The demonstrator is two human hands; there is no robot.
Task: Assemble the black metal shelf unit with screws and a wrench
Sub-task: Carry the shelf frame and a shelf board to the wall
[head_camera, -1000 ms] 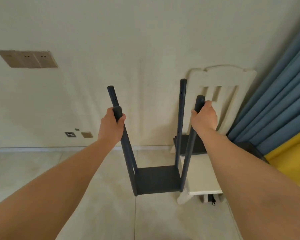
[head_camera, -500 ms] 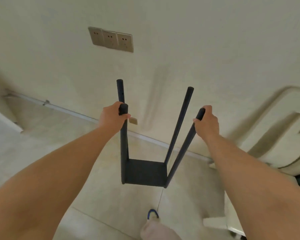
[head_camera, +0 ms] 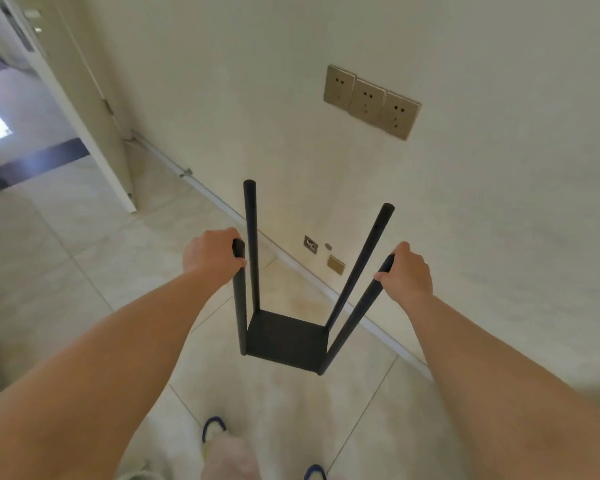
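Partly assembled black shelf unit (head_camera: pixel 286 341): four posts joined to one bottom shelf panel, upper tiers apparently still to be fitted; no screws or wrench visible. The unit hangs upright above the tiled floor (head_camera: pixel 84 271), near the wall's skirting. Left hand (head_camera: pixel 212 256) curls round the near-left post top; right hand (head_camera: pixel 407 277) grips the near-right post top, both arms extended forward.

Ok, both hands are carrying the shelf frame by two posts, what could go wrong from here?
The shelf frame hangs from just the near posts, gripped near their tops by the left hand and right hand; it may swing and knock the wall. The two far posts are free and could catch something. Feet lie below if it slips.
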